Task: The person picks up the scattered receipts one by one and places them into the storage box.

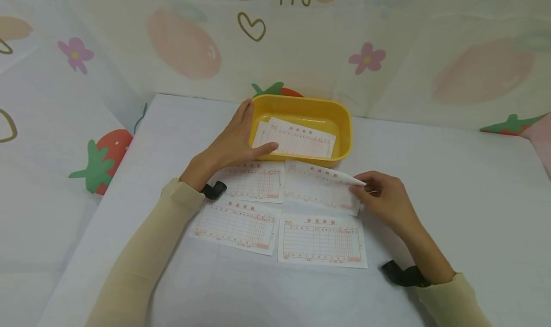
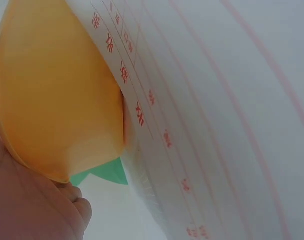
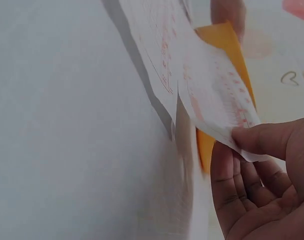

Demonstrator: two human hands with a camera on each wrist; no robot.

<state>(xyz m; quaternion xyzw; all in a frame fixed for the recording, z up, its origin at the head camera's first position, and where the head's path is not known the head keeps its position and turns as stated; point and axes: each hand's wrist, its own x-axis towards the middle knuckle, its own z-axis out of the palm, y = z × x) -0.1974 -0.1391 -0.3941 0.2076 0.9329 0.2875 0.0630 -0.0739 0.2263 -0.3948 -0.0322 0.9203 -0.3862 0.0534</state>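
Observation:
A yellow plastic bin stands at the back with several printed receipt slips lying in its left part. My left hand holds the bin's left end, fingers along the outer side and thumb over the front rim. In the left wrist view, fingertips curl behind the edge of the yellow wall. My right hand pinches the upper right corner of a receipt slip between thumb and fingers. That corner is lifted and bent, as the right wrist view also shows on the slip.
Three more slips lie flat on the white table: an upper left one partly under my left wrist, a lower left one and a lower right one. A patterned backdrop cloth rises behind the bin. Black straps sit on both wrists.

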